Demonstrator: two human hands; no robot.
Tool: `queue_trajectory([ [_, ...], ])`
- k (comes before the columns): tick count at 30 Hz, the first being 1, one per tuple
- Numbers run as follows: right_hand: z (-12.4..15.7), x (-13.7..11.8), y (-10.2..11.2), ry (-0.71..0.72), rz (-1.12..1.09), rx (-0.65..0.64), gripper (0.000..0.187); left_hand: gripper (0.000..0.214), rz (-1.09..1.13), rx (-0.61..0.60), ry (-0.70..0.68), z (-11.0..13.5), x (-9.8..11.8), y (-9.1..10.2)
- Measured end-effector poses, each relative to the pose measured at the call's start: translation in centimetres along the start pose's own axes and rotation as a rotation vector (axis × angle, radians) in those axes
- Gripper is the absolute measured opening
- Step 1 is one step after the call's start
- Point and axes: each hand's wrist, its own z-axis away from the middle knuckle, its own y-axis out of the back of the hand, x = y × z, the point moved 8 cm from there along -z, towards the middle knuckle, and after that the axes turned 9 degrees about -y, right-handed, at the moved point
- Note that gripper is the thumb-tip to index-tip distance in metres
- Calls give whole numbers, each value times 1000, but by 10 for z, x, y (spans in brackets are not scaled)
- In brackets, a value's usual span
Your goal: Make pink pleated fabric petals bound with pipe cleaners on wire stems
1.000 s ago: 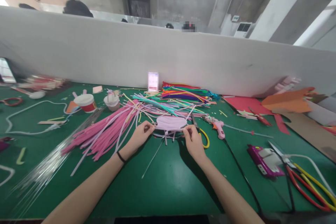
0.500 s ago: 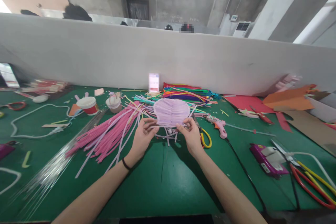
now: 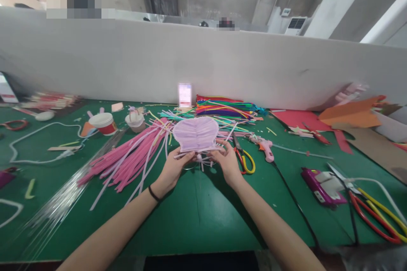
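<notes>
Green surface, bare along the near edge before me. One large pair of scissors, red and yellow handles, at near right; purple power strip, white plug in it, just beside. My left hand, dark band at the wrist: thumb and fingers closed in a pinch on the lower left edge of the lilac panel. My right hand: thumb and fingertips nearly together on the lower right edge, the other fingers loosely spread. The panel itself: ribbed, with a raised centre line, held between both hands above the surface, its broad face toward me; good handling, I judge, means even, light pressure at both corners, thumbs flat along the edge, so that the rows lie parallel and the fuzz is not crushed. Small lilac piece behind and below my fingers, partly hidden. Scissors with red and yellow grips near my right hand; pink glue gun beyond. Pink stems, a loose sheaf, left. Multicoloured stems, farther back, before a pale partition.
</notes>
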Motion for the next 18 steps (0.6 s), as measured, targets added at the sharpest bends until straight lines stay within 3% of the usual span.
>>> queue_trajectory([
  [4, 2, 6, -6, -75, -54, -72, 39, 38, -38, 12, -29, -1, 0, 4],
  [10, 10, 13, -19, -122, 60, -125, 38, 36, -206, 58, -129, -1, 8, 10],
  [14, 10, 21, -21, -197, -39, -82, 35, 35, -215, 45, -95, 3, 9, 4],
  [18, 9, 20, -19, -167, -31, -49, 34, 38, -152, 66, -71, 5, 6, 3],
])
